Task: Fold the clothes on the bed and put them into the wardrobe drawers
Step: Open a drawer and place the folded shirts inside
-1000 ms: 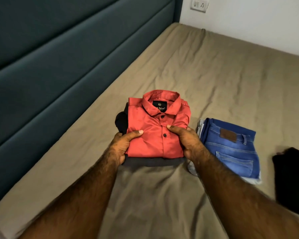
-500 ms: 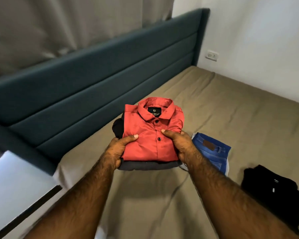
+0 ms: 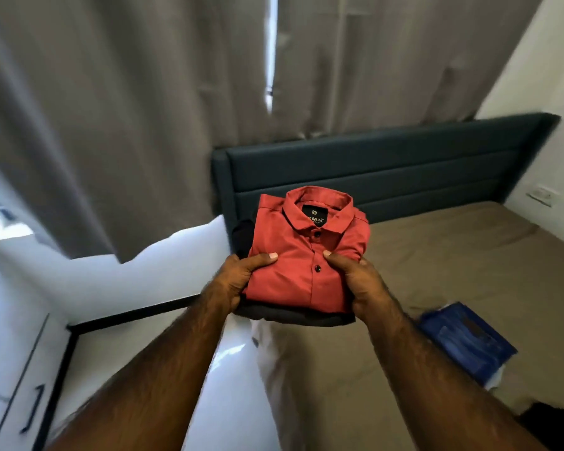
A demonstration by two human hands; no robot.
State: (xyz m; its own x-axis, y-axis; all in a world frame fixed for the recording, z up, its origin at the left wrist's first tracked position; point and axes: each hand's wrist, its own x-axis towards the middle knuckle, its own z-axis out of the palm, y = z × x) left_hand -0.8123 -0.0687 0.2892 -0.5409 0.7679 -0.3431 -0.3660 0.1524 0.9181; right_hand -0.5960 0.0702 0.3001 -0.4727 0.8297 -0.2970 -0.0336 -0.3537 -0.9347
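Observation:
A folded red shirt (image 3: 306,255) lies on top of a folded dark garment (image 3: 293,315), and I hold the stack in the air beside the bed (image 3: 453,271). My left hand (image 3: 238,278) grips the stack's left edge, thumb on top of the red shirt. My right hand (image 3: 358,281) grips its right edge the same way. Folded blue jeans (image 3: 466,343) lie on the bed's brown sheet at the right. A black garment (image 3: 560,424) shows at the lower right corner.
The dark teal headboard (image 3: 388,170) stands behind the stack. Grey curtains (image 3: 127,125) hang at the left and back. A white cabinet with a black handle (image 3: 33,408) is at the lower left. White glossy floor (image 3: 228,369) runs between bed and cabinet.
I have lifted the stack off the bed and turned left; the view has swung from the mattress toward the curtains, floor and white cabinet. Both hands keep their grip.

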